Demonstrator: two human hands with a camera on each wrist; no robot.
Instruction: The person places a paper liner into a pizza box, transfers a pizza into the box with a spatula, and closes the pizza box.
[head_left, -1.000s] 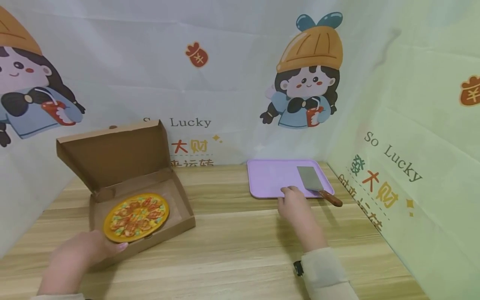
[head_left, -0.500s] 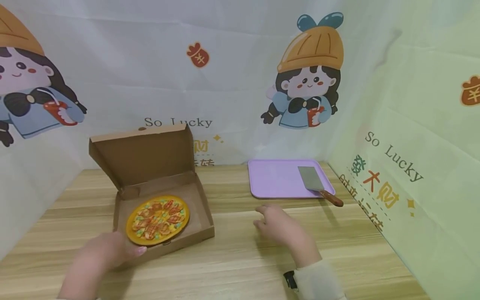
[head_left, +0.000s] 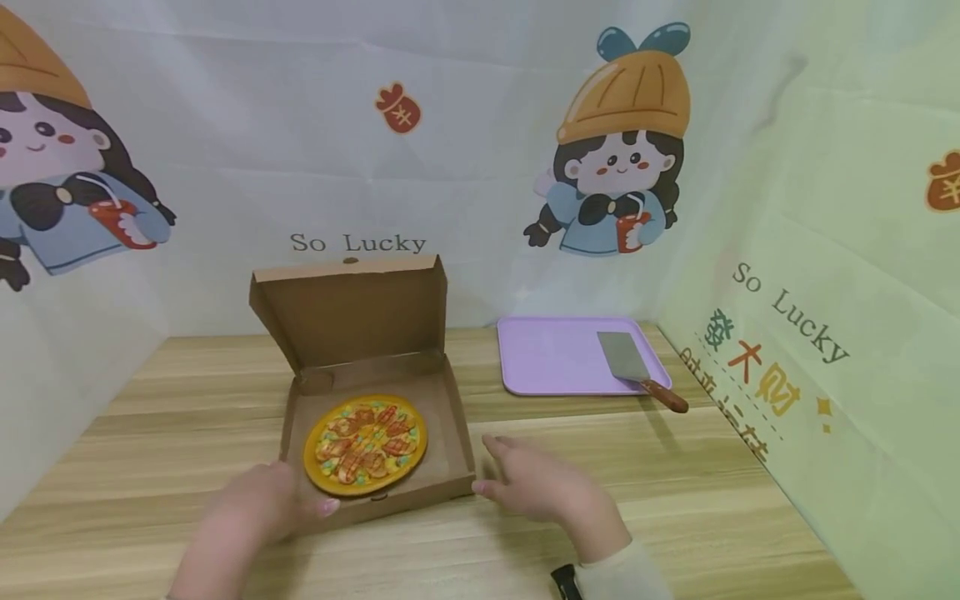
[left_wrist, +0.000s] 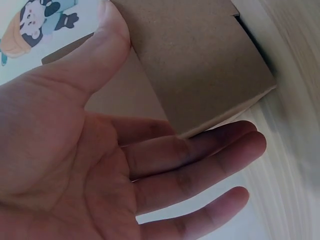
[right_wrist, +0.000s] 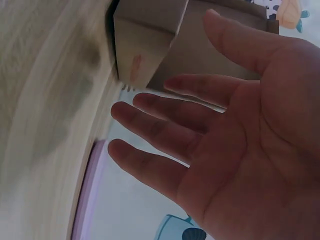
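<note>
A cardboard pizza box (head_left: 459,425) lies on the wooden table with its lid raised, holding a toy pizza (head_left: 366,446) with a yellow crust. My left hand (head_left: 262,508) grips the box's front left corner. In the left wrist view, its thumb (left_wrist: 112,25) lies along the front wall's rim while the fingers (left_wrist: 200,170) extend along the left side. Beside the front right corner is my right hand (head_left: 543,487), fingers spread and nothing in it. The right wrist view shows its palm facing the box wall (right_wrist: 145,50).
At the back right of the table sits a purple tray (head_left: 551,358). A wooden-handled spatula (head_left: 624,357) rests on it, the handle jutting over the front right edge. A printed cloth (head_left: 480,167) hangs behind and along the right side.
The pizza box has slid to the right with my left hand, the toy pizza inside it. My right hand has come away from the tray, leftward and nearer, to the box's right side.
</note>
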